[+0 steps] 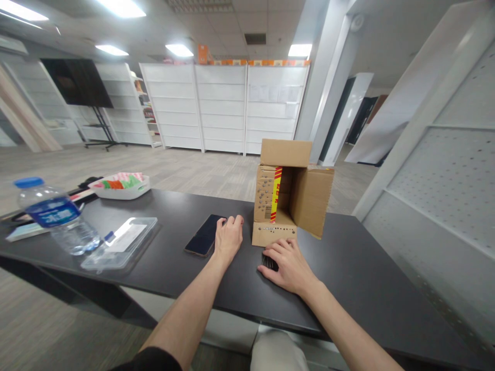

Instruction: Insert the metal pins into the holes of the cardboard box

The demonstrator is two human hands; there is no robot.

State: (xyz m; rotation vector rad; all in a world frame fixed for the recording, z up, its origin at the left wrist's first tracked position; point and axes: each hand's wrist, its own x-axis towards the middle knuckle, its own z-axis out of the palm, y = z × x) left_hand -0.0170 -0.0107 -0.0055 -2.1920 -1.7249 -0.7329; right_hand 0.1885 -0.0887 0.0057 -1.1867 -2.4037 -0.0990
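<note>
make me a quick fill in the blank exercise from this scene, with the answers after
1. The water bottle has a cap that is ____ in colour.
2. The phone lies nearer to the ____ hand than to the right hand.
3. The open side of the cardboard box faces ____ the camera.
4. The printed strip on the box is red and ____.

Missing words: blue; left; towards; yellow.
</note>
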